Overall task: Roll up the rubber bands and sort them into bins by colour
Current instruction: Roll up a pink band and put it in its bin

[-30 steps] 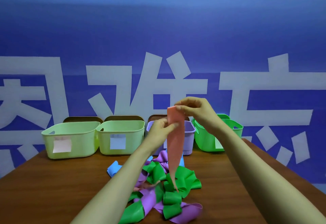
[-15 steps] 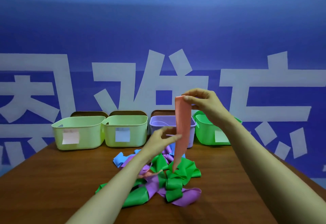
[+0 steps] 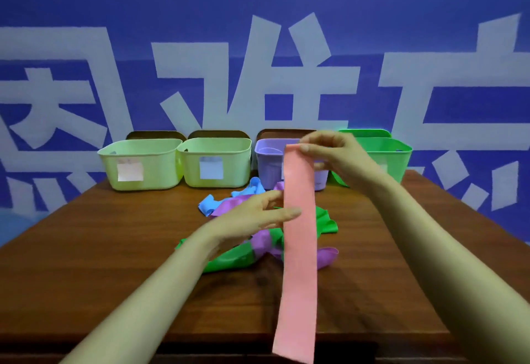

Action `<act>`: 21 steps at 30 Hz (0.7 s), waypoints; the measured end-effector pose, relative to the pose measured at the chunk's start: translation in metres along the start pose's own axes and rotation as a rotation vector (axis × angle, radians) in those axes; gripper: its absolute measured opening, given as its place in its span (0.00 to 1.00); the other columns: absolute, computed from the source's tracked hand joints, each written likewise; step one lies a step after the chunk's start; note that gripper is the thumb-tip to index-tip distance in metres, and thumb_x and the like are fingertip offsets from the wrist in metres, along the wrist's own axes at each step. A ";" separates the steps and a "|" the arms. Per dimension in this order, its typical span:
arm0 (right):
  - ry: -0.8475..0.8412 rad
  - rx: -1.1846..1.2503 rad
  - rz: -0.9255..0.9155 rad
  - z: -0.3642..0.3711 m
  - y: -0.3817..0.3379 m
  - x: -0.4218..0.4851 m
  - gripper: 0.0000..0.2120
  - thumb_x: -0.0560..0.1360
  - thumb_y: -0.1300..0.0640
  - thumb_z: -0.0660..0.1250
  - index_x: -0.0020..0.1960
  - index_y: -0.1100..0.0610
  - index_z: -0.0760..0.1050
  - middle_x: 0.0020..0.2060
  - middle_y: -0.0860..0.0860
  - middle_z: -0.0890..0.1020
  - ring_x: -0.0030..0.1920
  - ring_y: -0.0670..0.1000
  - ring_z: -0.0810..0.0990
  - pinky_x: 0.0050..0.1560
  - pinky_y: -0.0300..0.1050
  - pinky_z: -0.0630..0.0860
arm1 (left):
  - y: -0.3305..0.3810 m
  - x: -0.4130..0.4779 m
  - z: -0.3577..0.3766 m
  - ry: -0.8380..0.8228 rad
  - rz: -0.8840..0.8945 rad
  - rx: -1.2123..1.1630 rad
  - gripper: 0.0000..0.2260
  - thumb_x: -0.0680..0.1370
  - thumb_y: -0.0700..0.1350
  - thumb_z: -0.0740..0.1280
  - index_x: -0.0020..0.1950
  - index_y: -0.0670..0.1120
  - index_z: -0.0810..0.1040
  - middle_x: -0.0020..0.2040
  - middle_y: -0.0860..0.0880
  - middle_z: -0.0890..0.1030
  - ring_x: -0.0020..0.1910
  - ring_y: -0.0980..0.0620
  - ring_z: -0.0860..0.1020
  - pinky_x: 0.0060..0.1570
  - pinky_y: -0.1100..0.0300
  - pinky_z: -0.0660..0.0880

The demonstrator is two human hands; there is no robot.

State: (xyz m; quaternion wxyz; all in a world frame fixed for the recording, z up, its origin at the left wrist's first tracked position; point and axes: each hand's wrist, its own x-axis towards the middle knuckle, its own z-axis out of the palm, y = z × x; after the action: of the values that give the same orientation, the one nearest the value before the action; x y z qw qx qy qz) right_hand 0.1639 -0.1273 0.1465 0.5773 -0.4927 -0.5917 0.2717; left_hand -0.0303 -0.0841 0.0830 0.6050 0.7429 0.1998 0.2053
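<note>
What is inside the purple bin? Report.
Inside the purple bin only a pale inner wall shows; its floor is hidden by the front wall and the pink band.

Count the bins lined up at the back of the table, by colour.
Pale green bins: 2
Purple bin: 1
Bright green bin: 1
Total: 4

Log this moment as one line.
right hand pinches pink band top | left hand open, fingers at band | band hangs unrolled
</note>
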 end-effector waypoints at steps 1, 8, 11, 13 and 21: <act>-0.024 0.022 0.063 0.006 0.021 0.000 0.02 0.74 0.62 0.69 0.46 0.57 0.80 0.40 0.48 0.81 0.41 0.42 0.80 0.39 0.36 0.77 | -0.009 0.004 -0.002 0.039 -0.027 0.003 0.18 0.76 0.46 0.67 0.65 0.46 0.73 0.60 0.52 0.80 0.60 0.56 0.78 0.59 0.64 0.73; -0.049 -0.013 0.349 0.035 0.147 -0.005 0.04 0.75 0.66 0.69 0.43 0.58 0.78 0.31 0.45 0.79 0.31 0.39 0.75 0.32 0.31 0.73 | -0.080 0.070 -0.024 0.400 -0.193 0.015 0.26 0.75 0.42 0.71 0.69 0.40 0.65 0.62 0.43 0.73 0.60 0.50 0.75 0.61 0.57 0.73; 0.026 0.042 0.342 0.030 0.163 0.006 0.03 0.74 0.65 0.69 0.44 0.59 0.80 0.34 0.47 0.81 0.33 0.41 0.77 0.35 0.33 0.74 | -0.093 0.092 -0.030 0.354 -0.198 0.068 0.16 0.74 0.39 0.71 0.60 0.40 0.73 0.45 0.47 0.78 0.41 0.59 0.79 0.42 0.68 0.75; 0.013 0.080 0.339 0.028 0.170 0.013 0.03 0.74 0.65 0.69 0.44 0.58 0.80 0.37 0.49 0.82 0.36 0.42 0.78 0.39 0.35 0.76 | -0.097 0.104 -0.035 0.357 -0.179 0.062 0.07 0.75 0.37 0.70 0.51 0.39 0.76 0.36 0.48 0.78 0.31 0.62 0.76 0.32 0.71 0.72; 0.082 0.175 0.351 0.028 0.195 0.024 0.04 0.74 0.65 0.70 0.48 0.61 0.80 0.41 0.56 0.82 0.42 0.49 0.80 0.44 0.42 0.78 | -0.114 0.119 -0.045 0.369 -0.141 -0.076 0.03 0.76 0.38 0.68 0.47 0.39 0.80 0.35 0.46 0.78 0.31 0.54 0.76 0.32 0.66 0.73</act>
State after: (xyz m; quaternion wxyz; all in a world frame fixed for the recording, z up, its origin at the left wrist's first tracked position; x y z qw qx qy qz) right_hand 0.1933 -0.0276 -0.0228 0.5851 -0.5471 -0.4469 0.3983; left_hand 0.0388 0.0387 -0.0128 0.5986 0.6535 0.3510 0.3025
